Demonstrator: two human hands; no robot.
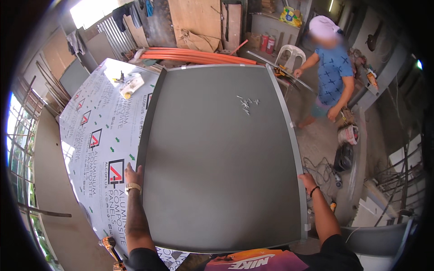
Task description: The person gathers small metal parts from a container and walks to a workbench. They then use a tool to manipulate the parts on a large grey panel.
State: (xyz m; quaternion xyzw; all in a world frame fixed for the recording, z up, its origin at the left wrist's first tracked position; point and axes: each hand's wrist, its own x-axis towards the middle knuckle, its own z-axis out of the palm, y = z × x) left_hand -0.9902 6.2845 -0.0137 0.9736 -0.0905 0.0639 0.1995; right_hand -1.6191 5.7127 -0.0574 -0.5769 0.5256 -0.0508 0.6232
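A large dark grey panel (217,158) with raised edges, like a shallow tray, lies in front of me. My left hand (134,175), with a watch on its wrist, grips the panel's left edge about halfway along. On the opposite side my right hand (308,182), a dark band at its wrist, is closed over the right edge. A loose cluster of small silvery rivets or screws (245,104) rests on the panel toward its far right. Under and left of the panel spreads a sheet in white printed film (101,149).
A cordless drill (109,248) lies at the lower left. Farther up the film sit a pale container (132,86) and a small tool. Orange pipes (194,56) lie beyond the panel. To the right, a person (332,74) holds a metal bar; cables and a power tool (337,181) lie below.
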